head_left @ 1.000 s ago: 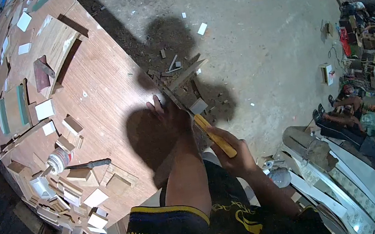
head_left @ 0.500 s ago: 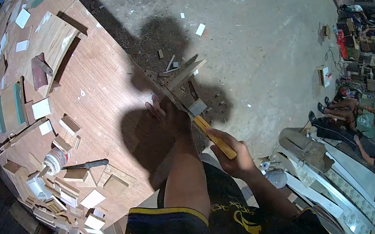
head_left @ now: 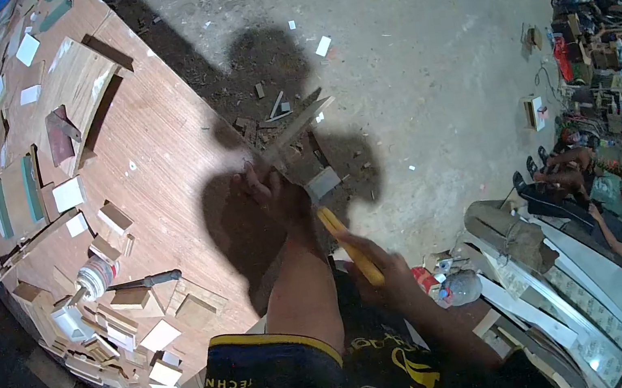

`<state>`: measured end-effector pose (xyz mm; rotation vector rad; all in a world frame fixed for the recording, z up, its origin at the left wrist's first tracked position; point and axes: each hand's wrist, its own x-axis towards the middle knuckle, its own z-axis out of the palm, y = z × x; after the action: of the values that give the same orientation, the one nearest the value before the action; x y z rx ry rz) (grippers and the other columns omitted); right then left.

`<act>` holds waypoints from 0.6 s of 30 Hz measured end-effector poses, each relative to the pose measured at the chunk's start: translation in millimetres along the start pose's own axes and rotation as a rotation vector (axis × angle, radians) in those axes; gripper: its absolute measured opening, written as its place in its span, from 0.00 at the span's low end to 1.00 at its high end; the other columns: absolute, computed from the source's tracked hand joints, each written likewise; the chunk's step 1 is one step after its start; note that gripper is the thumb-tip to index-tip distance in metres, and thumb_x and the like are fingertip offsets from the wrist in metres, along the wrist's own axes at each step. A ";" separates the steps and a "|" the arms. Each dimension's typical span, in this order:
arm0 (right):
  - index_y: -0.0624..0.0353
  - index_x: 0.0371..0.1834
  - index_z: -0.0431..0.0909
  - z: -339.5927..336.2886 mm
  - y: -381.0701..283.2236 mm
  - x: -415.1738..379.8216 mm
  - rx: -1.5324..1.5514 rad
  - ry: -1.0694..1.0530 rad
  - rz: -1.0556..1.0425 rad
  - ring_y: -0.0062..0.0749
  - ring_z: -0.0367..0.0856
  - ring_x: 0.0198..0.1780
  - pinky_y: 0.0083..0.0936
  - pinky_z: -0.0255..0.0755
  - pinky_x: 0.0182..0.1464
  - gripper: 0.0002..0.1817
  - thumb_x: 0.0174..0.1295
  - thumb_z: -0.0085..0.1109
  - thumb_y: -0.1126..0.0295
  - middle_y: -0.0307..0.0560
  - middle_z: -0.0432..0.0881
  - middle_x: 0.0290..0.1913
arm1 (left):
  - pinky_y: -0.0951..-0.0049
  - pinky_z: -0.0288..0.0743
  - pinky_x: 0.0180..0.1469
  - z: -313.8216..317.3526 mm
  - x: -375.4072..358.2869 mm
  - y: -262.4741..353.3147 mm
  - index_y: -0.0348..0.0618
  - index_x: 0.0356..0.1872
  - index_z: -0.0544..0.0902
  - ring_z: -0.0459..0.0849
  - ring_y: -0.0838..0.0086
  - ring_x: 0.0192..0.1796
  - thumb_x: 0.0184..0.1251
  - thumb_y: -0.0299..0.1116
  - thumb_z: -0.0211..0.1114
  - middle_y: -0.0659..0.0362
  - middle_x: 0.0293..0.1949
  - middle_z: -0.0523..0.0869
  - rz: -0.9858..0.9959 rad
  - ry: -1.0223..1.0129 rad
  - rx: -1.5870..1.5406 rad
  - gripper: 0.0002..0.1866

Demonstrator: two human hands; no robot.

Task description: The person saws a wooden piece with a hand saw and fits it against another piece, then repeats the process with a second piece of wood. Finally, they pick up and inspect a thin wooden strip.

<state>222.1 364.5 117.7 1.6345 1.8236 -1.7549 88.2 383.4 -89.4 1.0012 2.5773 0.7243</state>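
Observation:
My left hand (head_left: pixel 284 200) is at the edge of the wooden worktable (head_left: pixel 164 149). Its visible fingers are stretched out and apart, while the palm side is in shadow. A narrow wooden strip (head_left: pixel 300 128) reaches out over the floor from near those fingertips, overlapping the table edge in this view. In my right hand (head_left: pixel 391 267) is a tool with a yellow handle (head_left: pixel 353 251), its slim dark front part running toward my left wrist. I cannot tell what kind of tool it is.
Wood blocks (head_left: pixel 158 335), a striped jar (head_left: pixel 95 277) and a dark-handled tool (head_left: pixel 146 281) lie on the table's near left. A curved wooden piece (head_left: pixel 87 77) lies farther up. Offcuts (head_left: pixel 324 182) litter the floor. At right are stacked panels (head_left: pixel 581 284) and a seated person (head_left: pixel 577 211).
My right hand has drawn the yellow-handled tool back toward my body and slightly left. My left hand stays by the table edge. The whole view has shifted slightly.

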 end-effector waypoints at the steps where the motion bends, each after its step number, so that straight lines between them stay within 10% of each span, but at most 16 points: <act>1: 0.53 0.67 0.66 0.5 7.1 -22.8 0.061 0.066 -0.098 0.50 0.79 0.57 0.34 0.76 0.53 0.27 0.63 0.58 0.77 0.60 0.77 0.58 | 0.38 0.47 0.72 0.6 -0.1 -3.4 0.40 0.52 0.79 0.55 0.46 0.73 0.63 0.32 0.57 0.47 0.65 0.67 0.004 0.004 0.008 0.17; 18: 0.57 0.64 0.71 -2.9 22.3 -56.1 0.060 0.329 -0.307 0.23 0.83 0.50 0.22 0.75 0.49 0.26 0.59 0.58 0.81 0.50 0.83 0.54 | 0.38 0.46 0.72 19.4 -5.1 -26.1 0.39 0.55 0.77 0.53 0.45 0.74 0.64 0.30 0.54 0.47 0.69 0.63 0.092 0.123 0.047 0.18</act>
<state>262.8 328.4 144.2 1.8405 2.2970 -1.7481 85.8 370.1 -119.5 1.1298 2.6792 0.7748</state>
